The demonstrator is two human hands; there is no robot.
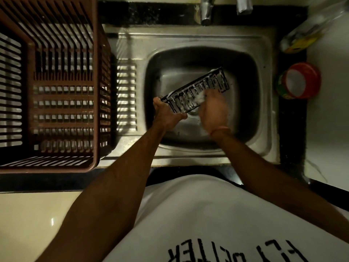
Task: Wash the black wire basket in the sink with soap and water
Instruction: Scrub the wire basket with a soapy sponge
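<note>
We hold the black wire basket (196, 90) tilted over the sink (264, 103), left hand (167, 114) gripping its near end, right hand (214, 108) rubbing foam, grasp blurred. We should scrub every wire, steadying firmly.

The right hand (213, 108) is motion-blurred; whatever it holds against the soapy black wire basket (198, 91) cannot be made out. Two taps (206, 10) and a brown crate (62, 29) are cut off by the frame edges.
</note>
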